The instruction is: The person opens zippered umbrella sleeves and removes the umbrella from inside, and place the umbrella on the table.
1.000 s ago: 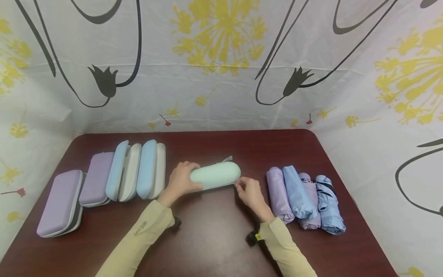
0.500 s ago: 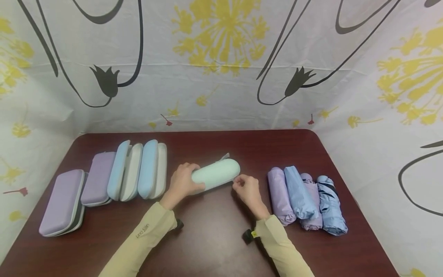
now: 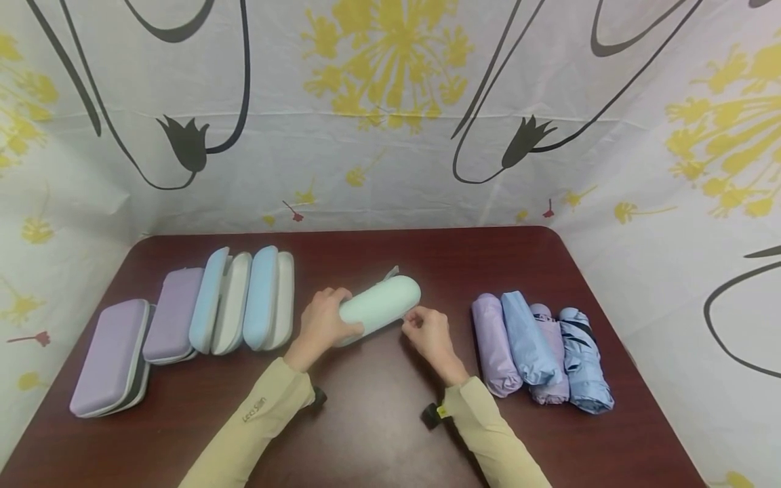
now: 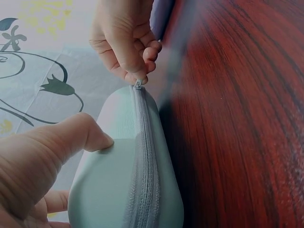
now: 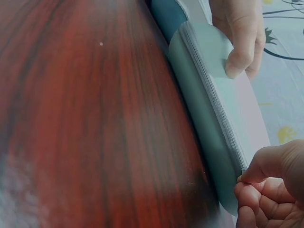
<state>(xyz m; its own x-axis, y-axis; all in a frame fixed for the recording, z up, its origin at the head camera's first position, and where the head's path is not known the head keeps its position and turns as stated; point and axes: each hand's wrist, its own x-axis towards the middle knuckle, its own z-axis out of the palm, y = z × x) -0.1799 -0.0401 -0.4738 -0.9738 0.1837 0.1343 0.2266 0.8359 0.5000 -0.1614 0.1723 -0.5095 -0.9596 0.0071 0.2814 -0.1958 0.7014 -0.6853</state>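
A mint-green hard case (image 3: 386,299) with a rounded end lies slantwise at the middle of the table. My left hand (image 3: 323,318) grips its left end, the thumb on the near side. At the other end, my right hand (image 3: 432,336) pinches the small zipper pull (image 4: 138,83) between thumb and forefinger. The grey zipper (image 5: 209,80) runs shut along the side in both wrist views. A strap loop (image 3: 392,272) sticks out behind the case.
Left of the hands stand two blue cases (image 3: 261,298) with lids ajar, and two purple cases (image 3: 112,356). Several folded umbrellas (image 3: 529,339), purple and blue, lie side by side at the right. A patterned cloth (image 3: 378,169) hangs behind the dark red table (image 3: 378,434).
The case's right end has swung away from me, so it lies more slanted. My right hand has shifted a little left, still at the zipper pull.
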